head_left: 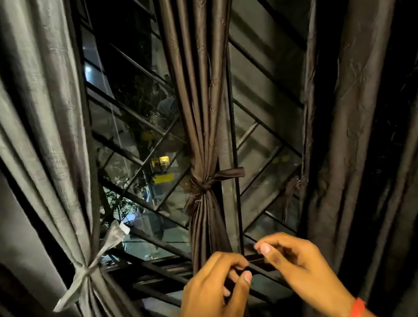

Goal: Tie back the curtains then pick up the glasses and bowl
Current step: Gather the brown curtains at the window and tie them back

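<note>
1. Left hand (214, 297): the fingers (247, 277) are curled narrow, thumb against forefinger. A dark strand may be pinched between them, but this cannot be confirmed against the dark cloth behind. The hand lies over the lower tail of the middle curtain (199, 80).
2. Right hand (298, 260): the fingers (265, 249) are bent close together, tips nearly meeting, with nothing visible between them. An orange band (355, 311) sits at the wrist. The hand hovers in front of the window grille (143, 145), just right of the middle curtain.
3. Middle tie (205, 183): a single knot gathers the curtain, with one short end sticking out to the right. Risk: the cloth looks slick, so a tug on the tail below could slacken the knot and release the folds.
4. Left curtain (26, 115): gathered by a pale tie (87, 270), well apart from both hands. Risk is judged low.
5. Right curtain (360, 113): a tie at its inner edge is only faintly visible, so whether it is fastened cannot be told. Risk: moving on early would leave this panel loose.
6. Glasses and bowl: neither is in view. Risk: the person must turn away to find them, and a sleeve or hand could catch a hanging tie end.
</note>
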